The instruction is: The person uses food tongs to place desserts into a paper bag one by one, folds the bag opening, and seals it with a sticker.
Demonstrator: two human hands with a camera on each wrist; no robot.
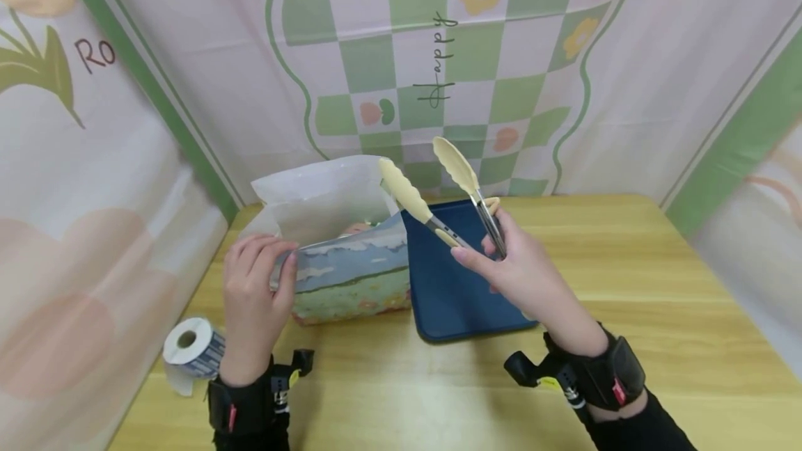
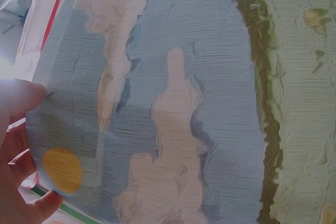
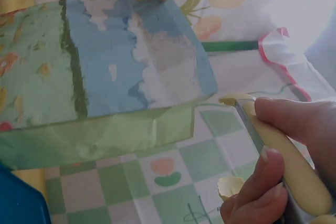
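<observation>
A paper bag with a painted sky-and-meadow front and a white inside stands with its mouth open. My left hand pinches its near top edge at the left corner; in the left wrist view the thumb lies at the edge beside the painted front. Something pinkish shows inside the bag, mostly hidden by the front wall. My right hand grips kitchen tongs with cream tips and metal arms. The tips are spread apart, pointing up and away, close to the bag's right side and over a dark blue tray.
The blue tray lies on the wooden table right of the bag. A roll of labels sits at the table's left edge. Printed cloth curtains hang behind and along both sides.
</observation>
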